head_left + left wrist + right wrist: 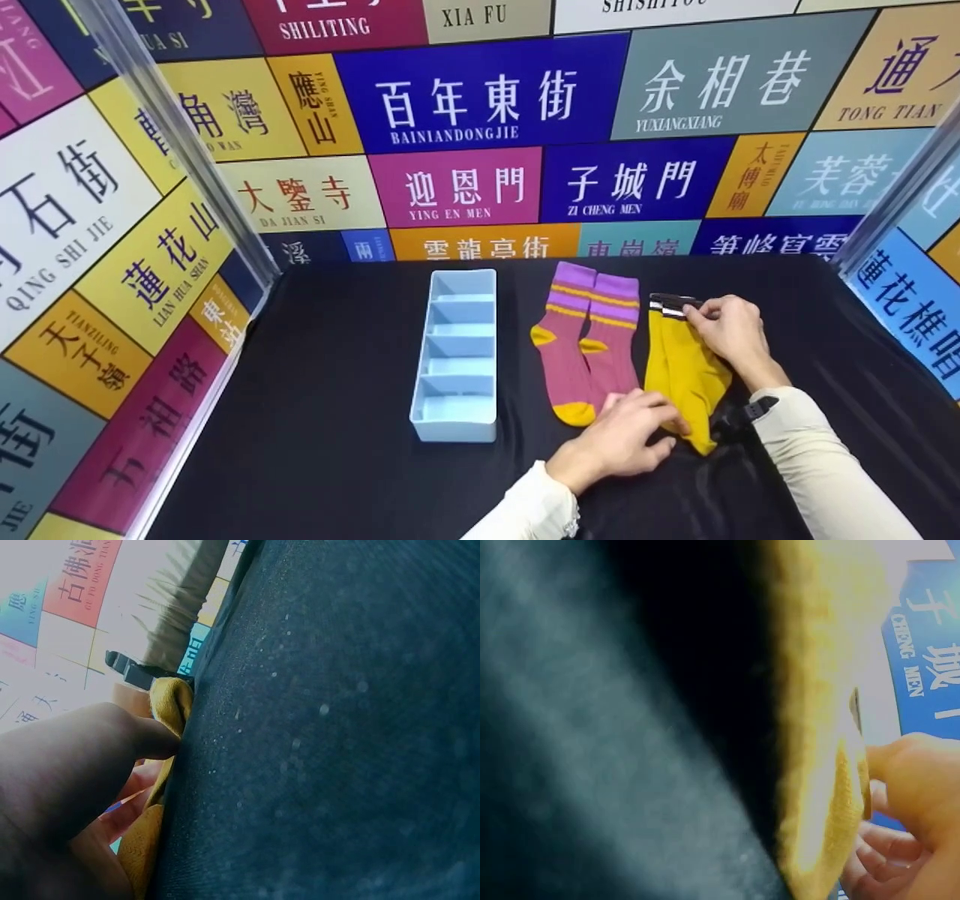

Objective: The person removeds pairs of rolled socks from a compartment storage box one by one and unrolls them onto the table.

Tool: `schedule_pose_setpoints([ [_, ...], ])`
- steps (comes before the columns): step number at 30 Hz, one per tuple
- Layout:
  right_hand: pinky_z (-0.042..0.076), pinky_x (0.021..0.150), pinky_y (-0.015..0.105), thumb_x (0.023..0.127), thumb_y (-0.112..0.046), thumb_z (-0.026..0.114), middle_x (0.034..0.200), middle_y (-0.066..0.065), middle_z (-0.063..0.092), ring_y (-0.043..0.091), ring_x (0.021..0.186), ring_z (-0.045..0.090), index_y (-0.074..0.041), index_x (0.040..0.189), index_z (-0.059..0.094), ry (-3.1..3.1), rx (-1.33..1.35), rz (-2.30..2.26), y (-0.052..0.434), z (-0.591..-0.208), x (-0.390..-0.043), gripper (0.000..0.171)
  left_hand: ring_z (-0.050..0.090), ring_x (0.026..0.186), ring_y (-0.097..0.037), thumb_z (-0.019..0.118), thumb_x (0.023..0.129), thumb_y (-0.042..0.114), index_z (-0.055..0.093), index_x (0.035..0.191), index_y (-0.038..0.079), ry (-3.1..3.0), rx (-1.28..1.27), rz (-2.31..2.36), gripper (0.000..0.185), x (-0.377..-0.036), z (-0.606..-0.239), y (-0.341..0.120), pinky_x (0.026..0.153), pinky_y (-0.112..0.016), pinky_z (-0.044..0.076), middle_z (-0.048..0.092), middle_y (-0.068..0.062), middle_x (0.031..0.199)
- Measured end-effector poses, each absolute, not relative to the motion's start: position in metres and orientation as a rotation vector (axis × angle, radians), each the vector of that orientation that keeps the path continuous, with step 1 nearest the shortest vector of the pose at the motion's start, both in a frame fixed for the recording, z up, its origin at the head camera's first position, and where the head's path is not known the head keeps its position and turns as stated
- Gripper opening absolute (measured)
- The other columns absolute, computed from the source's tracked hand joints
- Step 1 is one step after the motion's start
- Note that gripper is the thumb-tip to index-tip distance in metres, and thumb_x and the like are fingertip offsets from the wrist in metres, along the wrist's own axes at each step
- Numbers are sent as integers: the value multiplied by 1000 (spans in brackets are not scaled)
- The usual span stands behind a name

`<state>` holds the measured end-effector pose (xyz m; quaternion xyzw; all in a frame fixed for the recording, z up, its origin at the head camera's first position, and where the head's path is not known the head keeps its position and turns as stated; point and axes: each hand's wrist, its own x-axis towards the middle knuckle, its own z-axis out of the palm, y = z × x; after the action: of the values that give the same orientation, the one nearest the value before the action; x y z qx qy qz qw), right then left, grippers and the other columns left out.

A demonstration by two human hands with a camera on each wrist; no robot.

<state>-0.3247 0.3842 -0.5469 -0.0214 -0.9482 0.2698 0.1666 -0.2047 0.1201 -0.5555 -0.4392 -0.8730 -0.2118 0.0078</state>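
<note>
A pair of yellow socks point(679, 360) with black-and-white cuffs lies flat on the black cloth. My right hand point(727, 330) pinches the cuff edge at the far end; its thumb and fingers also show beside the yellow fabric in the right wrist view. Near the toe end, my left hand point(626, 431) lies low with relaxed fingers touching the socks. The left wrist view shows the left thumb point(154, 739) down at the cloth, beside a fold of yellow sock point(142, 844). Left of these socks lies a pink pair point(562, 367) with purple striped cuffs and yellow heels and toes.
A light blue box point(454, 431) with several compartments in a row stands left of the pink socks. Black cloth point(322, 420) covers the table. Panels of colourful place-name signs point(480, 97) rise behind and at both sides, with clear corner posts point(187, 142).
</note>
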Motion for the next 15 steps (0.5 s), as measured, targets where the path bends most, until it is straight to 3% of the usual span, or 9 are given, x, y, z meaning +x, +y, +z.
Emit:
schedule_pose_setpoints([
  [5,56,87,47,105,-23,70,123,26,68,39,103,67,-3,123,80,-2724,41,821,385,-551,-323,29,58,122,-3,68,105,35,73,128,37,-2736,-1369,-658,24,-205,-556,120,98,-26,42,66,20,131],
  [9,46,102,65,105,-12,65,138,36,56,52,118,54,-1,144,67,-2785,127,824,385,-553,-323,41,58,122,-3,68,105,35,73,129,37,-2734,-1370,-650,25,-205,-556,120,98,-26,42,66,20,132],
  [12,36,108,71,104,-11,64,142,41,50,59,126,43,-1,152,59,-2819,165,804,386,-554,-325,49,58,122,-3,68,105,35,73,129,37,-2735,-1370,-658,25,-205,-556,120,98,-26,41,66,20,132],
  [15,41,101,65,104,-16,66,131,40,55,55,117,49,4,149,59,-2800,97,832,387,-553,-324,50,58,121,-3,69,104,35,74,129,37,-2732,-1362,-659,25,-204,-556,120,96,-25,42,65,19,132],
])
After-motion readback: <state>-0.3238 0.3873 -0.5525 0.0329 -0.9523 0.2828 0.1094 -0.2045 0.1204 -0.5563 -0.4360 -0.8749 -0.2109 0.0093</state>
